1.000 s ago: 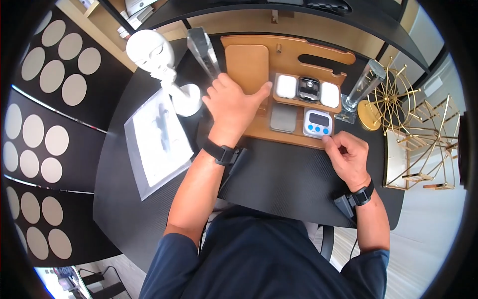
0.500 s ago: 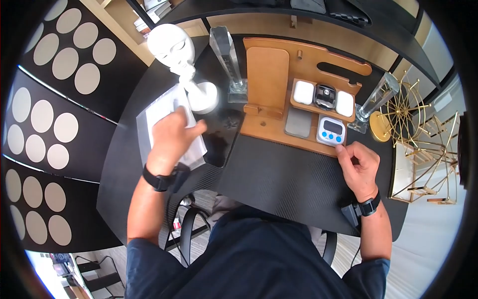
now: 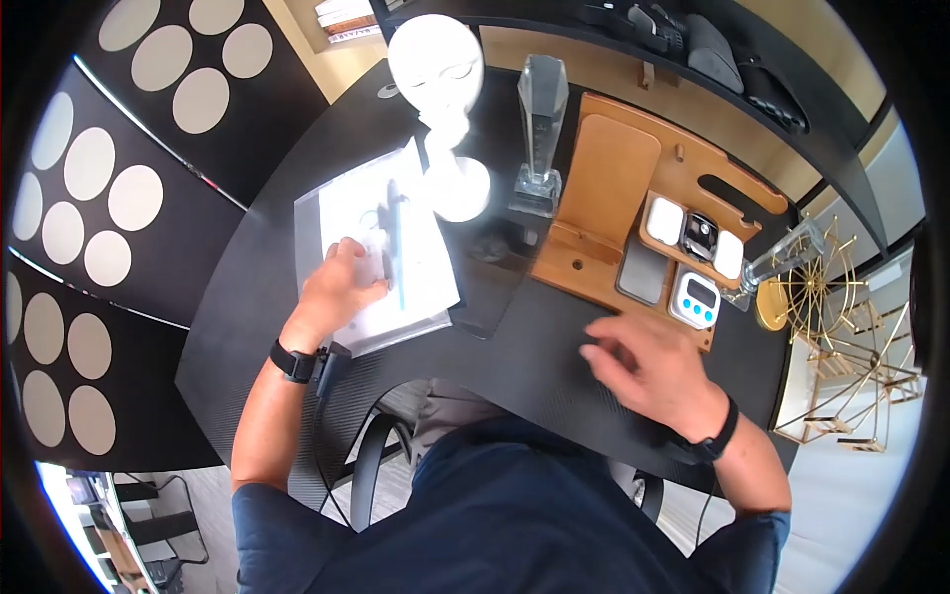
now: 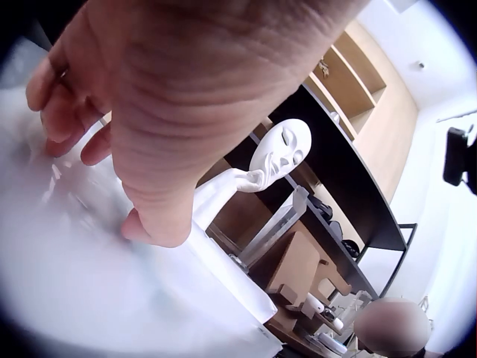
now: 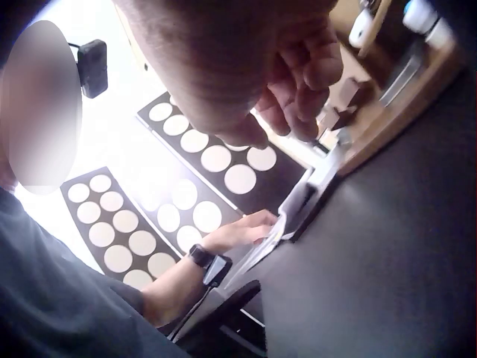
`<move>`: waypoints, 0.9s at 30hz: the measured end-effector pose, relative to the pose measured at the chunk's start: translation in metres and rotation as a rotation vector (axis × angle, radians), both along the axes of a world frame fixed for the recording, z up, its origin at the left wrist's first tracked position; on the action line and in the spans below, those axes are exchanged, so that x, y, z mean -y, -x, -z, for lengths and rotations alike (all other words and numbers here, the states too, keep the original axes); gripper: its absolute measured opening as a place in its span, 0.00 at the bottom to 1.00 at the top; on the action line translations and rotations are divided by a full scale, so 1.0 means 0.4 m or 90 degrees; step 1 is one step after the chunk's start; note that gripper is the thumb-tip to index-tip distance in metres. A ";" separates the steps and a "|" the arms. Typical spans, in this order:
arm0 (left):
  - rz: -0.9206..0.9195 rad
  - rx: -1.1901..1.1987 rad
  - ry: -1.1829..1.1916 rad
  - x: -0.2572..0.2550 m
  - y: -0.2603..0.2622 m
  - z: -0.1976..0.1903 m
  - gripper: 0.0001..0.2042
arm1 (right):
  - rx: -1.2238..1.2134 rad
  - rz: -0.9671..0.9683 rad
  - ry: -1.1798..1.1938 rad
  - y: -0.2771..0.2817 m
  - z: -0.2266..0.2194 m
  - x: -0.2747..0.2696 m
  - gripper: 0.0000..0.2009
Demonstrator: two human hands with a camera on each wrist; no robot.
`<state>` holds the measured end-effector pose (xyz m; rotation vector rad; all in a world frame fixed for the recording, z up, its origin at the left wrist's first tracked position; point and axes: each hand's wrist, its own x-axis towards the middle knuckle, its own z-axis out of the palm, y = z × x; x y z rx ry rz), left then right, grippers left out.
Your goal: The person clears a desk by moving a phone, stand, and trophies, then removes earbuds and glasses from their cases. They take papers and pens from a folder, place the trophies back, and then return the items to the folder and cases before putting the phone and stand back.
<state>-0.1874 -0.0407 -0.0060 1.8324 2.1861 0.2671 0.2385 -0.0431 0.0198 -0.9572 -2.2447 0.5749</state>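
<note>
A clear pouch with a white sheet [image 3: 428, 272] lies on the left of the desk, with a slim bluish item [image 3: 398, 233] on or in it. Over its lower part is my left hand [image 3: 337, 294], fingers loosely bent and thumb apart. The left wrist view has the hand [image 4: 168, 112] close above the pouch [image 4: 149, 302]; glare blurs what lies under the fingertips. My right hand [image 3: 658, 374], fingers relaxed and holding nothing, is over the desk in front of the wooden stand [image 3: 609, 163]. A white timer [image 3: 695, 299] rests on the stand, apart from that hand.
Behind the pouch stands a white face sculpture [image 3: 435, 74], with a glass trophy [image 3: 541, 129] to its right. White cases and a watch sit on the stand. Another glass trophy [image 3: 789, 249] and a gold wheel ornament [image 3: 816, 282] are at the right.
My left hand has moved from the wooden stand leftward and down to the pouch. My right hand has left the timer's edge and come back toward me. The head view has shifted left.
</note>
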 end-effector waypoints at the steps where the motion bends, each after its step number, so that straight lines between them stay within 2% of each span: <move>1: 0.003 0.010 0.002 0.001 -0.001 -0.001 0.32 | 0.015 -0.029 0.014 0.044 -0.016 -0.013 0.09; 5: 0.014 0.047 -0.005 0.010 -0.016 -0.026 0.36 | -0.007 -0.126 0.084 0.235 -0.018 -0.092 0.13; 9: 0.062 0.059 -0.017 0.023 -0.013 -0.004 0.38 | -0.036 -0.173 0.149 0.381 0.001 -0.140 0.16; 11: 0.054 0.084 -0.002 0.020 -0.011 0.002 0.38 | -0.043 -0.168 0.102 0.426 0.039 -0.151 0.17; 15: 0.057 0.101 0.017 0.012 -0.012 -0.011 0.35 | 0.054 -0.111 0.067 0.457 0.066 -0.161 0.16; 19: 0.064 0.083 -0.025 -0.003 0.015 0.017 0.29 | 0.075 0.019 -0.078 0.455 0.078 -0.184 0.16; 22: 0.028 0.136 -0.072 -0.018 0.026 0.036 0.22 | 0.084 0.059 -0.016 0.443 0.077 -0.211 0.17; 25: -0.020 0.177 -0.062 -0.041 0.039 0.057 0.23 | 0.061 0.019 0.114 0.453 0.083 -0.225 0.16; 27: -0.016 0.145 -0.066 -0.053 0.035 0.060 0.26 | 0.052 -0.006 0.167 0.463 0.090 -0.236 0.16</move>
